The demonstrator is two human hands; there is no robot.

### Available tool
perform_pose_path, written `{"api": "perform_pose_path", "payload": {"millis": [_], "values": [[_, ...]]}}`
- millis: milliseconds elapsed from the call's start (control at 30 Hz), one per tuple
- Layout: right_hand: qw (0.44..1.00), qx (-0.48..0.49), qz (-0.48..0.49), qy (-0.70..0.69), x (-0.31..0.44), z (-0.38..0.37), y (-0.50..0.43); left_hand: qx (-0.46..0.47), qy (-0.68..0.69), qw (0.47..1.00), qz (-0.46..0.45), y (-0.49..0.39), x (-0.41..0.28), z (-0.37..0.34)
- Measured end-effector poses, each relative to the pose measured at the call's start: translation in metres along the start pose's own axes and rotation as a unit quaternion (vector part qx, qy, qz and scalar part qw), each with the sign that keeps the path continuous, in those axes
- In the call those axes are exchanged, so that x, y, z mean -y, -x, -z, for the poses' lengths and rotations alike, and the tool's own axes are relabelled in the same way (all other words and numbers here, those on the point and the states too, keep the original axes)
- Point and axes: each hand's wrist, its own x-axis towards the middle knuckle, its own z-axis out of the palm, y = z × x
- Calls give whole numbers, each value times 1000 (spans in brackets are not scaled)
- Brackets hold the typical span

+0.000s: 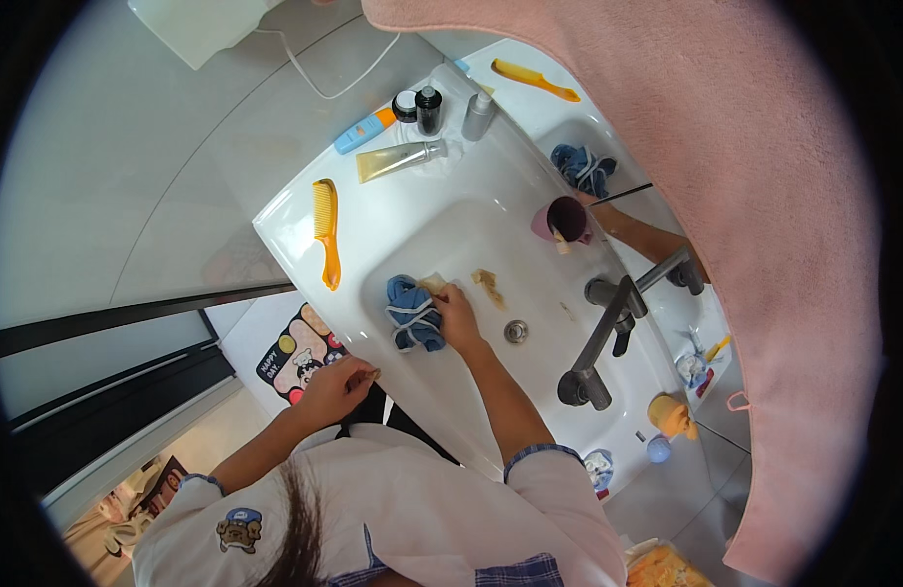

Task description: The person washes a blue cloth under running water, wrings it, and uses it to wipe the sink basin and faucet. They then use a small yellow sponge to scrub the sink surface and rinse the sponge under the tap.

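My right hand reaches into the white sink basin, its fingers at a tan, wet-looking piece beside a bundled blue cloth with white trim. Whether the fingers grip that piece or only touch it cannot be told. Another tan piece lies on the basin floor, near the metal drain. My left hand is held over the basin's front edge, with a small brownish thing between thumb and fingers.
A dark faucet overhangs the basin on the right. A purple cup stands by the mirror. On the counter lie a yellow comb, a tube and several bottles. A pink towel hangs at the right.
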Motion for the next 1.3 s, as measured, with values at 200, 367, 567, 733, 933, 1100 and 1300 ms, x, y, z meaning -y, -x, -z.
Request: {"api": "perform_pose_path", "payload": {"millis": [200, 367, 567, 733, 933, 1100, 1300], "values": [[926, -262, -2, 273, -17, 41, 9, -1, -29, 999, -36, -8, -12, 5], [958, -212, -68, 178, -28, 21, 15, 39, -23, 999, -9, -13, -17, 3], [962, -220, -102, 127, -2, 34, 15, 53, -26, 998, -18, -17, -19, 2], [842, -457, -153, 240, -12, 117, 15, 44, -41, 998, -21, -19, -16, 6], [863, -464, -191, 56, -24, 115, -4, 39, -40, 998, -27, -22, -16, 4], [943, -278, -57, 174, -20, 66, -21, 44, -56, 997, -23, -19, -17, 2], [968, -230, -29, 95, -24, 14, -34, 41, -61, 997, -19, -16, -16, -1]]}}
